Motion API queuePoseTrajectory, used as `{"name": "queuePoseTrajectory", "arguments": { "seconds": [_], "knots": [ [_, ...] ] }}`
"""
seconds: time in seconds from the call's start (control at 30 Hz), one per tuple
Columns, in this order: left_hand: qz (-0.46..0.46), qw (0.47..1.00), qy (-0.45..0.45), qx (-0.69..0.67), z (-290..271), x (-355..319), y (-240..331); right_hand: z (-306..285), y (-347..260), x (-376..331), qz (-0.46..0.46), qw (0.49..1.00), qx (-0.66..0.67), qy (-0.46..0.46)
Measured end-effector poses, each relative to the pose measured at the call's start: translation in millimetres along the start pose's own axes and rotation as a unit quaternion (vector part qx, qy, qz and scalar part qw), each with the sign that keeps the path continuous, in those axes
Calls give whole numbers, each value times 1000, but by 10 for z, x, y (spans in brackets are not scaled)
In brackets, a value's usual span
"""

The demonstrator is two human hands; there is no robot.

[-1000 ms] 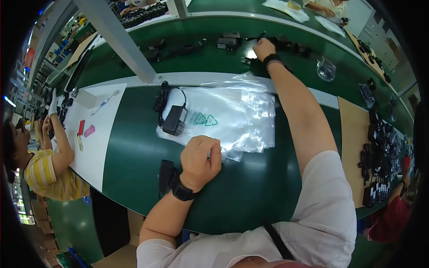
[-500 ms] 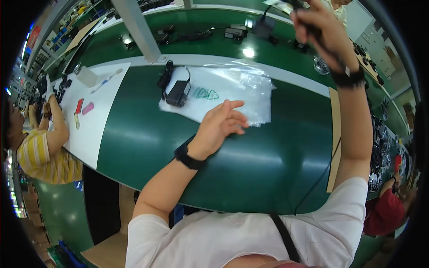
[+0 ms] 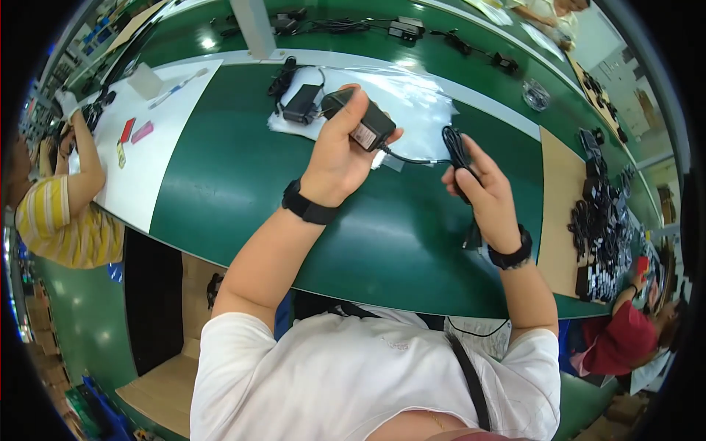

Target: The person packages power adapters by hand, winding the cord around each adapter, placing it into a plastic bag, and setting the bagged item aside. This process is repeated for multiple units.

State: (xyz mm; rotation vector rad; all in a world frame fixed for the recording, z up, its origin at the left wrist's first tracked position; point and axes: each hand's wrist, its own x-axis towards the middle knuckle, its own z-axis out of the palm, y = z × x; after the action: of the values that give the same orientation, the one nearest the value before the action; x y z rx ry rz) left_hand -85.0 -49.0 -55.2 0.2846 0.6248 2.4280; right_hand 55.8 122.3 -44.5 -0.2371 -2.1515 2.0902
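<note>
My left hand (image 3: 342, 158) is closed round a black power adapter (image 3: 373, 126), a wall-plug type with a pale label on its face. From the adapter a thin cord runs right to a bundled coil of black cable (image 3: 457, 151), which my right hand (image 3: 489, 192) grips between thumb and fingers. The connector end of the cable hangs below that hand. Behind my left hand, a second black adapter (image 3: 302, 104) with its coiled cord lies on a stack of clear plastic bags (image 3: 419, 99) on the green table (image 3: 382, 250).
On the left, a white sheet (image 3: 173, 121) carries a pink eraser-like block (image 3: 143, 132), a red piece and a brush. A brown cardboard strip (image 3: 562, 213) lies at right beside a heap of black adapters (image 3: 603, 220). More adapters rest on the far green belt. Other people work around.
My right hand has come down from the upper right with the adapter and its cable. My left hand has taken hold of the adapter body.
</note>
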Motion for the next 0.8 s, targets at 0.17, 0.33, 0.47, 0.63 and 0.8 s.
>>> {"name": "queuePoseTrajectory", "arguments": {
  "seconds": [0.17, 0.33, 0.47, 0.63, 0.8],
  "knots": [
    [50, 998, -21, 35, 94, -40, 49, 147, 153, 77, 38, 984, 174, 23],
    [85, 866, 22, 492, 0, 6, -103, 145, 270, 177, -46, 977, 199, 68],
    [67, 814, -27, 576, -38, -75, -328, 152, 262, 175, -71, 984, 155, 60],
    [146, 700, -43, 698, -20, -162, -423, 259, 357, 131, -67, 990, 121, 34],
    [176, 643, -44, 744, -21, -182, -486, 344, 377, 98, -110, 978, -155, 85]
  ]
}}
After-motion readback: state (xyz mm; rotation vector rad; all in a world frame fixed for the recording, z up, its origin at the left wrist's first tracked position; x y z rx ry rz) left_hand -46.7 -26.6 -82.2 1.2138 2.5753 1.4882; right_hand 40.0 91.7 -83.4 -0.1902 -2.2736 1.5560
